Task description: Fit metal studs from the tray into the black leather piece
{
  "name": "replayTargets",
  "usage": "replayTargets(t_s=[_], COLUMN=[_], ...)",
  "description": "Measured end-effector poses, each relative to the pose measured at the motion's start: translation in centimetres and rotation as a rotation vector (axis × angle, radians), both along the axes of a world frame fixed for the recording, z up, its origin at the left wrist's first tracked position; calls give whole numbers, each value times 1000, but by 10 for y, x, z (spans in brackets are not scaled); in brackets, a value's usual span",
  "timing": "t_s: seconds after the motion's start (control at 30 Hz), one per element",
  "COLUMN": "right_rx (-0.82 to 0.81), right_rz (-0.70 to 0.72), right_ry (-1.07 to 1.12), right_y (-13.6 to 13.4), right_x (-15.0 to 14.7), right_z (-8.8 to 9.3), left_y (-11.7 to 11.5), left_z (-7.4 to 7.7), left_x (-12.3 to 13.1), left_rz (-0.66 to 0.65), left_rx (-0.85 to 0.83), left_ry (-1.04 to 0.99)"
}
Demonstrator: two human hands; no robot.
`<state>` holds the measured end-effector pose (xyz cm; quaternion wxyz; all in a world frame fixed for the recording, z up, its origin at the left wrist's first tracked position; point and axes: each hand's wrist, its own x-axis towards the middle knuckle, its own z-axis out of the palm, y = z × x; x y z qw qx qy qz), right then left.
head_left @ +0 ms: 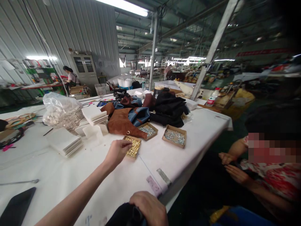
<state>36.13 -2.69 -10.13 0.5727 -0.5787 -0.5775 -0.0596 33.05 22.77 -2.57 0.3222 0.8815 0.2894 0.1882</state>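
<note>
My left hand (118,152) reaches over a small cardboard box (131,158) filled with small gold metal pieces (134,147). Its fingers are pinched together at the box's left side; whatever may be between them is too small to make out. Close to me at the bottom edge, my right hand (150,207) is wrapped over a piece of black fabric (127,216), partly cut off by the frame. Behind the gold pieces lies a box of silvery pieces (147,130), partly covered by brown suede material (121,122). Another box of silvery pieces (175,137) sits to the right.
White pads (64,142) are stacked on the table left of the boxes, beside a clear plastic bag (62,110). Black fabric (168,110) is heaped behind. A phone (17,207) and metal rod (21,181) lie at left. A co-worker's hands (231,166) are at right.
</note>
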Motion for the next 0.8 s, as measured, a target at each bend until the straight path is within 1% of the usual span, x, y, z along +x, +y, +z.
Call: replayTargets(t_s=[0.07, 0.13, 0.2, 0.27, 0.33, 0.37, 0.43, 0.47, 0.6, 0.7, 0.8], right_rx=[11, 16, 10, 9, 25, 41, 61, 61, 42, 19, -54], right_rz=[20, 30, 38, 41, 58, 71, 94, 106, 121, 152, 184], right_ry=[14, 29, 51, 64, 78, 80, 73, 63, 39, 63, 100], right_y=[-9, -19, -27, -34, -38, -40, -42, -43, -46, -49, -51], right_x=[-1, -2, -4, -8, -15, -19, -28, -33, -48, -58, -68], right_z=[3, 4, 2, -1, -4, -4, -3, -2, 9, 19, 27], left_y=[-38, -75, -107, -129, -146, -152, -164, -169, -185, -191, -191], left_z=[7, 6, -2, -15, -29, -34, -39, -39, -30, -26, -23], left_x=[-43, -85, -122, -150, -168, -173, -180, -182, -194, -209, -225], left_rz=[35, 92, 172, 273, 361, 384, 388, 367, 268, 228, 214], left_rx=[-141, -402, -593, -706, -797, -836, -865, -844, -690, -660, -640], left_ry=[-62, -145, -179, -200, -237, -252, -269, -274, -300, -333, -365])
